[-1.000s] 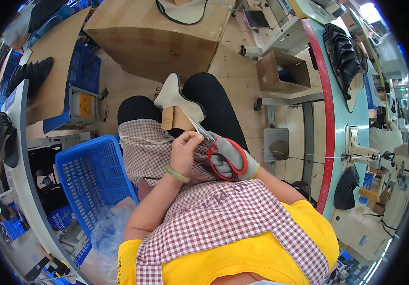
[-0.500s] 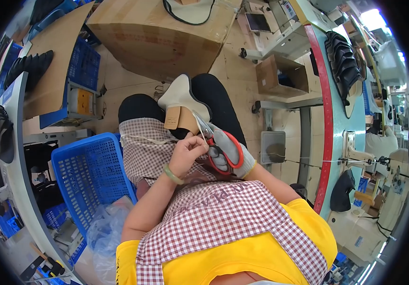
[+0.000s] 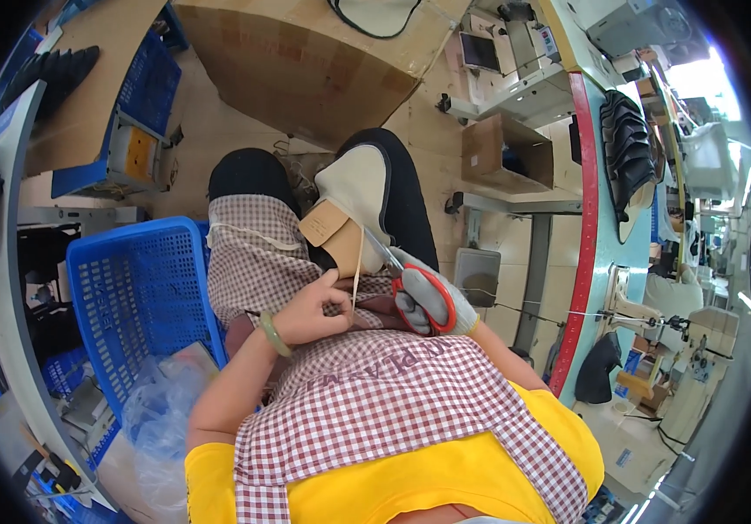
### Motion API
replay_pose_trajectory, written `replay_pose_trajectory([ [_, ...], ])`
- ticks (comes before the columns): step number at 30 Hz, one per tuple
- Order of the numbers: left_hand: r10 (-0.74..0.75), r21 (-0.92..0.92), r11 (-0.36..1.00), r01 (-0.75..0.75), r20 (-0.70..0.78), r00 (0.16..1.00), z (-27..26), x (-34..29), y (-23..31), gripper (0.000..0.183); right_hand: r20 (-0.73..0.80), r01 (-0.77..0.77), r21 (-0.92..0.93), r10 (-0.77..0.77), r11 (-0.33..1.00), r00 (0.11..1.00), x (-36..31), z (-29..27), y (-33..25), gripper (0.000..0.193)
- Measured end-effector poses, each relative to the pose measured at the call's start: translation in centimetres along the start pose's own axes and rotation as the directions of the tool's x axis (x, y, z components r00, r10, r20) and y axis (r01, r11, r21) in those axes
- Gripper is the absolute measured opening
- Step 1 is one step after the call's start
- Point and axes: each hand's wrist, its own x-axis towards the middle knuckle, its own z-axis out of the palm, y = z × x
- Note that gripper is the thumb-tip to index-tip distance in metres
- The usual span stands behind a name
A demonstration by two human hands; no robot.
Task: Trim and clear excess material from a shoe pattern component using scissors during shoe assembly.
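Red-handled scissors (image 3: pixel 393 263) on my feed, gloved right hand (image 3: pixel 430 299) wrapped round 'em; half-curled left hand (image 3: pixel 311 313) pinching a pale strip (image 3: pixel 359 264).

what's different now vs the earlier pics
The left hand has drawn back and left, away from the red-handled scissors; the pale strip now stretches down toward it, though its grip is unclear. The cream shoe upper has swung its far end rightward. The gloved right hand still holds the scissors.
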Motion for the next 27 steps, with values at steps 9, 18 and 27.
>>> replay_pose_trajectory([
  [9,0.331,0.526,0.847,-0.081,-0.402,0.854,-0.9,-2.3,4.0,0.007,-0.043,-0.022,-0.066,0.019,0.998,0.999,-0.6,0.9,0.1,0.059],
  [18,0.163,0.423,0.900,0.106,-0.553,0.817,-0.1,5.5,3.5,0.012,-0.023,0.001,-0.125,-0.004,0.992,1.000,-1.0,1.0,0.2,0.062],
  [27,0.302,0.596,0.796,0.106,-0.543,0.783,-0.2,7.1,1.4,0.010,0.017,-0.017,-0.111,0.019,0.994,1.000,-0.8,0.8,-0.7,0.061],
])
